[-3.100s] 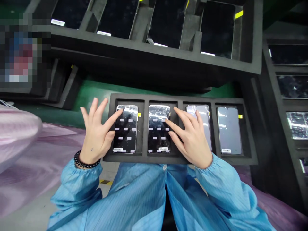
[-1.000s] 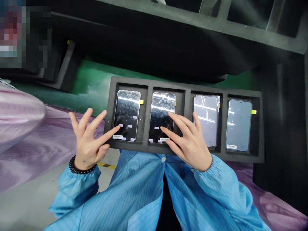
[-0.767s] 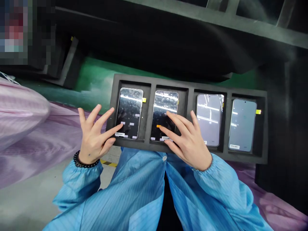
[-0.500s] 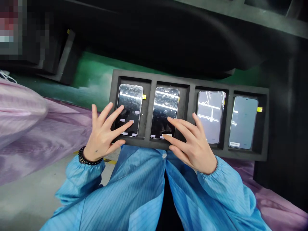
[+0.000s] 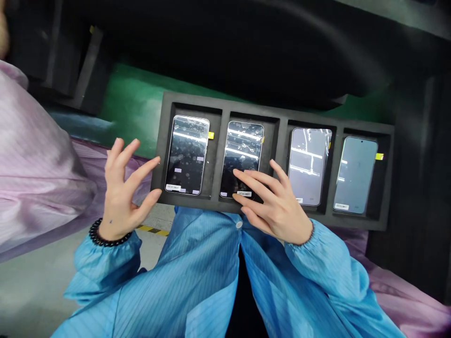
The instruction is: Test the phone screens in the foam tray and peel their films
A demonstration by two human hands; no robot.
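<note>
A dark foam tray holds several phones, one per compartment. The leftmost phone and the second phone have dark screens with glare and small labels. The third phone and the rightmost phone look pale grey. My left hand has its fingers spread just off the tray's left end and holds nothing. My right hand has its fingers apart over the lower part of the second phone, fingertips at its screen; it grips nothing.
People in pink garments are at the left and lower right. Beyond the tray lie a green surface and a large black area. Dark foam pieces stand at the upper left.
My left hand has moved left, off the leftmost phone, uncovering its white label. My right hand has shifted slightly left over the second phone. The person in pink at left has moved.
</note>
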